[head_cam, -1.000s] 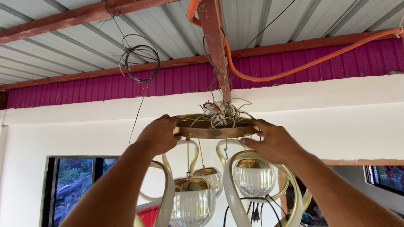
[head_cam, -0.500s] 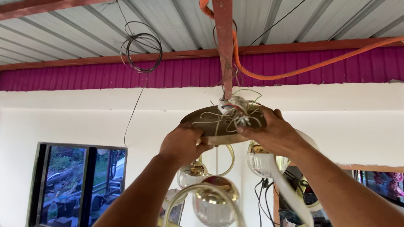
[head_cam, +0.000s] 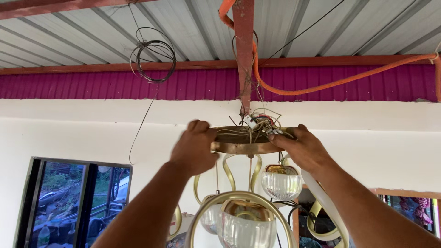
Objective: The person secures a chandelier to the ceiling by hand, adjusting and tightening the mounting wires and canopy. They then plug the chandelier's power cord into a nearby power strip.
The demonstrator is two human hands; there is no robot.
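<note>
Two bare arms reach up toward a ceiling light. The left hand [head_cam: 194, 146] curls its fingers over the left rim of a round brass canopy plate [head_cam: 248, 146], gripping it. The right hand [head_cam: 302, 148] clasps the right rim, fingertips among a tangle of wires [head_cam: 262, 121] on top; which wire they touch is hard to make out. The plate sits just below a red steel post [head_cam: 243, 55]. Glass shades [head_cam: 281, 181] and curved gold arms [head_cam: 239, 200] hang beneath, cut off at the bottom edge. Above are a corrugated metal roof [head_cam: 92, 32], an orange conduit [head_cam: 340, 81], a coil of black wire [head_cam: 154, 55], a magenta band, a white wall [head_cam: 69, 133] and a window [head_cam: 69, 202].
</note>
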